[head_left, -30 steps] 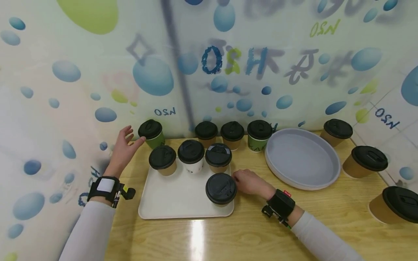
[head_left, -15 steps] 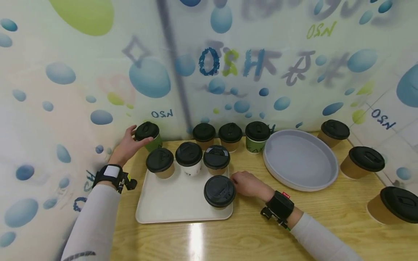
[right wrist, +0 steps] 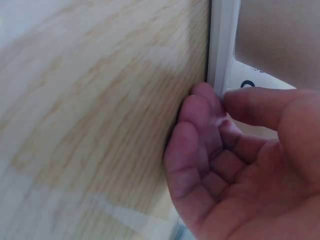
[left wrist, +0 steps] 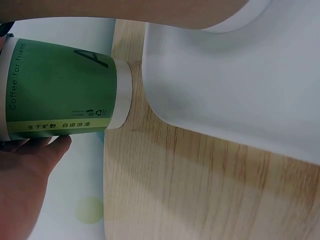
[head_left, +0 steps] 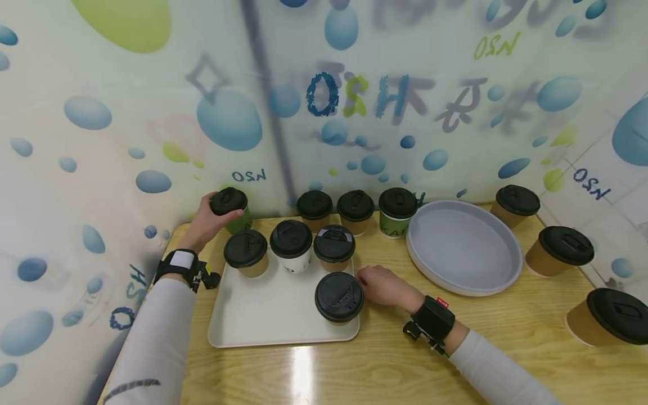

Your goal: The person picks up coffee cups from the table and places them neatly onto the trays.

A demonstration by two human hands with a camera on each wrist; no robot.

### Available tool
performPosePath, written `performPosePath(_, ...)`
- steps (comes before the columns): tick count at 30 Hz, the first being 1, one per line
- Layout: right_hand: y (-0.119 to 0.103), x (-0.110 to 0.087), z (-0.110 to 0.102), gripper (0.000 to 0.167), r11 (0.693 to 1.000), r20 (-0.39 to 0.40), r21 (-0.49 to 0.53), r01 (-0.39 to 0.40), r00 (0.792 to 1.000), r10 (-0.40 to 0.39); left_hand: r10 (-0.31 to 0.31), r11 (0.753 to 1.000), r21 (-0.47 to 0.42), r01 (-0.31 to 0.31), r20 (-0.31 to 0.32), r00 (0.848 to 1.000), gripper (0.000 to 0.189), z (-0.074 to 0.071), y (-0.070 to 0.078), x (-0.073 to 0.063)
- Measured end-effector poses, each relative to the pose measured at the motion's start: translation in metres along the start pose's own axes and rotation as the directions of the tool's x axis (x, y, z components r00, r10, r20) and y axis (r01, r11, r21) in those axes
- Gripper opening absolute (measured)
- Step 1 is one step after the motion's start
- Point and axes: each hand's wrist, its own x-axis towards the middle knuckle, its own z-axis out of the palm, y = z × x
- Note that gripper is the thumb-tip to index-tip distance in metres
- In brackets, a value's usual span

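My left hand point(head_left: 205, 225) grips a green paper coffee cup point(head_left: 240, 223) with a black lid at the back left, thumb across the front near the lid. In the left wrist view the green cup point(left wrist: 62, 87) stands upright beside the tray's corner, fingers point(left wrist: 57, 149) along its side. My right hand point(head_left: 387, 287) is at the right edge of the white tray point(head_left: 258, 318), pinching its rim between thumb and curled fingers point(right wrist: 192, 112). Close by on the tray stands a black-lidded cup point(head_left: 339, 297).
Also on the tray are a brown cup point(head_left: 246, 253), a white cup point(head_left: 291, 247) and another brown cup point(head_left: 334, 247). Behind stand two brown cups and a green cup point(head_left: 397, 212) by the wall. A round grey tray point(head_left: 463, 247) and brown cups point(head_left: 559, 252) occupy the right.
My left hand has moved right and closed around the back-left green cup, which it was reaching toward before. The right hand stays at the tray's edge.
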Motion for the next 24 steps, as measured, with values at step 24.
performPosePath(24, -0.003, 0.0, 0.0, 0.027, 1.0, 0.006, -0.024, 0.0, 1.0, 0.0, 0.145, 0.986, -0.044, -0.162, -0.254, 0.956, 0.102, -0.038, 0.023, -0.05)
